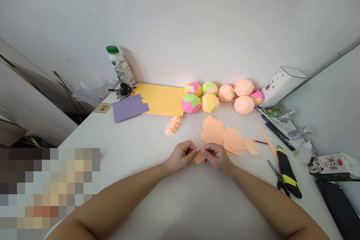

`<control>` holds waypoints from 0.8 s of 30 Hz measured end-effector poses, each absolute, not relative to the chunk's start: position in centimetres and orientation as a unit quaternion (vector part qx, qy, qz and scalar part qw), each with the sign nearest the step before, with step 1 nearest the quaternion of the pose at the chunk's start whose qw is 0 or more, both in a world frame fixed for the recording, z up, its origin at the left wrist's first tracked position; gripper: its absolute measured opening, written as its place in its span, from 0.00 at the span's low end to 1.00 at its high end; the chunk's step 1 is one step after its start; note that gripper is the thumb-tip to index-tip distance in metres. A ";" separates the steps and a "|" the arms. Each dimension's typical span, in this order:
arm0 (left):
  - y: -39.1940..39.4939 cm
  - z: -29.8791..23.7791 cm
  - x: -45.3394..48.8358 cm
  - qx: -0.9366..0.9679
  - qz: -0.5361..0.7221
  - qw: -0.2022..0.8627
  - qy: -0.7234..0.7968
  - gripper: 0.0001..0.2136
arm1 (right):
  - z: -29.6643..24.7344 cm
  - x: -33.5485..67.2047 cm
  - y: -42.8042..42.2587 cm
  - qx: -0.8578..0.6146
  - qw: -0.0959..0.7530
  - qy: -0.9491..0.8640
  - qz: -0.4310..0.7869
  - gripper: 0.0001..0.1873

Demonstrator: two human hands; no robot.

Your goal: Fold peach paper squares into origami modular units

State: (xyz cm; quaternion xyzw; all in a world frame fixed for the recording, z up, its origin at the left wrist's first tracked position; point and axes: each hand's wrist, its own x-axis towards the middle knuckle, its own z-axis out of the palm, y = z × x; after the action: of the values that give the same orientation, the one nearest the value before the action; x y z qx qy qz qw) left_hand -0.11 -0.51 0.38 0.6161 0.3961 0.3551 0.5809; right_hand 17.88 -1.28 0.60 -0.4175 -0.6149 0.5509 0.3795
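The small peach paper piece (198, 158) is just on the near side of the peach paper pile (221, 135), off its left end, between the person's two hands. The left hand (181, 156) has its grip clamped on the paper's upper left edge, thumb against fingers, and the right hand (218, 157), just in front of the pile, pinches the opposite edge in the same way. The piece should be almost weightless and thin, fairly crisp yet easy to bend, likely to take a crease readily and to keep any wrong one. It is probably not slippery to dry skin, though a hard pull could tear it and a tight squeeze crumple it. The best hold looks to be a light pinch at opposite edges or corners, leaving the middle flat. The folded peach pieces (173, 125), left of the pile on the surface (126, 146), look springier at their folds and would be better lifted by a creased edge than pressed on top.
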 end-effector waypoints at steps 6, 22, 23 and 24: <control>-0.5 0.6 0.0 0.606 0.354 0.556 0.446 0.21 | 1.1 17.8 -1.4 -0.428 0.404 -0.607 0.534 0.10; -0.1 0.2 -0.1 0.692 0.424 0.461 0.359 0.10 | 0.9 17.7 -1.7 -0.438 0.396 -0.658 0.467 0.11; -0.1 0.2 -0.1 0.689 0.421 0.467 0.361 0.11 | 0.9 17.7 -1.7 -0.437 0.398 -0.656 0.469 0.11; -0.1 0.2 -0.1 0.686 0.418 0.473 0.362 0.11 | 1.0 17.7 -1.7 -0.436 0.398 -0.655 0.472 0.11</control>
State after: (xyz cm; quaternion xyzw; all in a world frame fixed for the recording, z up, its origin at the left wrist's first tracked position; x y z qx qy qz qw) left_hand -0.12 -0.06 0.22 0.6863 0.3620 0.4178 0.4727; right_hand 17.73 -1.72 0.97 -0.4356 -0.6551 0.4720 0.3979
